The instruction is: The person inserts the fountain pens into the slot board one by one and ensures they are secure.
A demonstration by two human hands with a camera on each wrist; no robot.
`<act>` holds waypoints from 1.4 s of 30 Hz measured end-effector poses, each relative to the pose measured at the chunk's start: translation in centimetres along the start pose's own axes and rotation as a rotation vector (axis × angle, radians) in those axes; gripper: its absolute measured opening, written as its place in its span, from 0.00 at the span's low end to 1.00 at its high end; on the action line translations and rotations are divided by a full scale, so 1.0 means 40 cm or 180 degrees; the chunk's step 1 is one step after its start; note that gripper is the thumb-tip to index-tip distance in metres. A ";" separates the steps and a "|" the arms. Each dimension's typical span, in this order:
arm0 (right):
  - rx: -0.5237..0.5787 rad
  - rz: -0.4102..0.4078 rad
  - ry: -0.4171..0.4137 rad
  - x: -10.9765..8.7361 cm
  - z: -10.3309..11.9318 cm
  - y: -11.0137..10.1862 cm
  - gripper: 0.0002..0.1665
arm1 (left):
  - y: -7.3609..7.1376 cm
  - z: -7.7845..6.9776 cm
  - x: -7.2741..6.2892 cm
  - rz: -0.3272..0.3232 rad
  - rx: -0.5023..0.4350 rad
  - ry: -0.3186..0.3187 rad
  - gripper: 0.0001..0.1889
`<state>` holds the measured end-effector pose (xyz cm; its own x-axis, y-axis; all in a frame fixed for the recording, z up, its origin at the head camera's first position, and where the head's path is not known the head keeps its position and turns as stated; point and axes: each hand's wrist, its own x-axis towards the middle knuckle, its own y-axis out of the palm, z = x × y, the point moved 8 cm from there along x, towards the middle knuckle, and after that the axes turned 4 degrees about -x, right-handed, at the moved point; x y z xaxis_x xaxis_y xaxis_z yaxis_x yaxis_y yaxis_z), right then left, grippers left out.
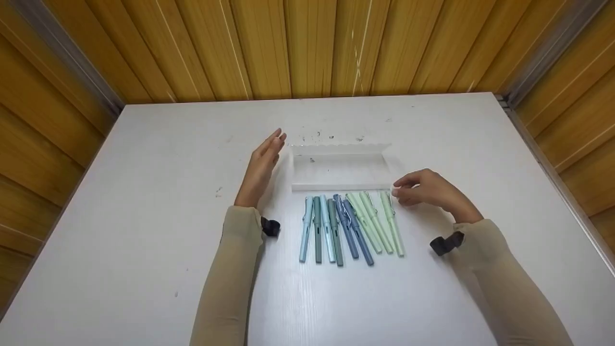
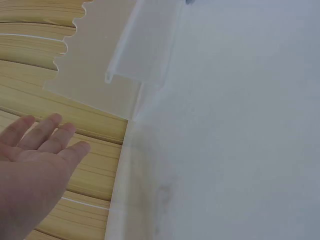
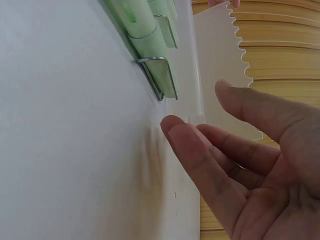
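Observation:
A clear plastic tray (image 1: 341, 187) with a scalloped back edge lies on the table. In front of it is a row of capped pens: two light blue pens (image 1: 305, 235), two dark green pens (image 1: 317, 235), two dark blue pens (image 1: 360, 238) and three light green pens (image 1: 393, 226). My left hand (image 1: 262, 168) stands beside the tray's left end, fingers extended and holding nothing. Close to the front right corner, my right hand (image 1: 430, 192) has its thumb and fingers apart with nothing between them. The right wrist view shows a light green pen's metal clip (image 3: 157, 75) near the fingertips.
The white table (image 1: 144, 216) carries small dark marks behind the tray. Yellow wood-look panels (image 1: 307, 48) enclose its back and sides. A black wrist camera (image 1: 271, 227) sits at the left cuff and another black camera (image 1: 446, 243) at the right cuff.

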<state>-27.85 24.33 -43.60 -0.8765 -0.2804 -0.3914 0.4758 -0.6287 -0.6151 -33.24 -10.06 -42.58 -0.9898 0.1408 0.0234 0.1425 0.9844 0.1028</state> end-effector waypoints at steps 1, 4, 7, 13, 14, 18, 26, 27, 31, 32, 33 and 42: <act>0.0000 0.0030 0.0017 0.002 -0.002 0.003 0.31 | 0.002 0.003 0.001 0.0021 -0.0012 0.0015 0.30; -0.0018 0.0081 0.0040 0.007 -0.007 0.012 0.28 | 0.008 0.012 0.005 0.0072 0.0008 0.0038 0.29; -0.0038 0.0116 0.0028 0.012 -0.008 0.021 0.25 | 0.014 0.018 0.007 0.0127 -0.0023 0.0051 0.29; -0.0002 0.0218 0.0048 0.017 -0.004 0.038 0.24 | 0.022 0.030 0.006 0.0120 0.0162 -0.0024 0.26; 0.0001 0.0224 0.0047 0.018 -0.003 0.040 0.25 | 0.022 0.032 0.007 0.0099 0.0198 -0.0028 0.24; -0.0004 0.0211 0.0060 0.024 -0.001 0.045 0.27 | 0.023 0.035 0.010 -0.0002 0.0257 -0.0007 0.20; -0.0137 0.0144 0.0145 0.032 0.000 0.055 0.27 | 0.027 0.033 0.016 -0.0200 0.0409 0.0019 0.17; -0.0169 0.0132 0.0148 0.033 0.002 0.055 0.27 | 0.026 0.033 0.016 -0.0239 0.0429 0.0006 0.17; -0.0311 0.0082 0.0108 0.029 0.013 0.055 0.28 | 0.027 0.025 0.017 -0.0342 0.0396 0.0030 0.15; -0.0332 0.0077 0.0094 0.029 0.016 0.055 0.28 | 0.026 0.024 0.017 -0.0366 0.0386 0.0046 0.15; -0.0346 0.0072 0.0077 0.028 0.019 0.056 0.28 | 0.026 0.022 0.017 -0.0391 0.0370 0.0067 0.15; -0.0485 0.0068 0.0000 0.033 0.039 0.073 0.30 | 0.023 0.026 0.016 -0.0629 0.0510 0.0027 0.13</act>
<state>-27.72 21.01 -44.84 -0.8661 -0.2926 -0.4054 0.5000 -0.5053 -0.7034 -33.74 -8.94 -43.49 -0.9981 -0.0562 0.0270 -0.0575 0.9970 -0.0527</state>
